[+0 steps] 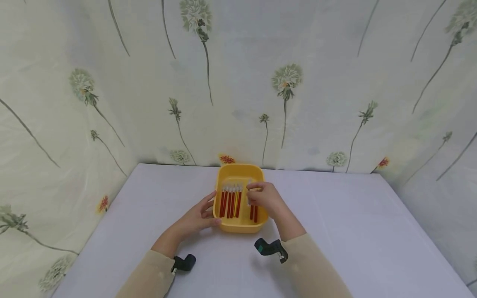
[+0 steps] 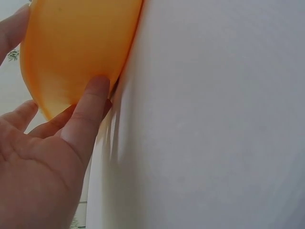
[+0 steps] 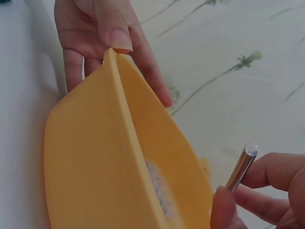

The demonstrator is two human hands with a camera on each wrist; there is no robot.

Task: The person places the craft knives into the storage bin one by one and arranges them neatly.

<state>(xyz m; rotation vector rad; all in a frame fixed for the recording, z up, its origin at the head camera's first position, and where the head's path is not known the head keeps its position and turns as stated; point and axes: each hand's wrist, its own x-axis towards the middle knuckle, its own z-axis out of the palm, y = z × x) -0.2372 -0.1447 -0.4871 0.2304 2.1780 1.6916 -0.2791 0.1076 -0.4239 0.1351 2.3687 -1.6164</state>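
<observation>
A yellow plastic tray (image 1: 240, 228) sits on the table, with a row of slim red pens (image 1: 231, 203) with pale tips in its left part. One of the row looks yellow. Two more red pens (image 1: 254, 213) lie at its right side. My left hand (image 1: 195, 217) holds the tray's left side, its thumb near the front corner. Over the tray's right part, my right hand (image 1: 263, 198) pinches a slim pen-like stick (image 3: 242, 167) with a shiny silver end between thumb and fingers. Most of that stick is hidden by the hand.
The white tabletop (image 1: 335, 231) spreads around the tray. Behind it and at the sides hangs a pale cloth (image 1: 238, 124) with a dandelion print. A dark wrist camera (image 1: 184, 263) is on the left wrist, another camera (image 1: 270, 248) on the right.
</observation>
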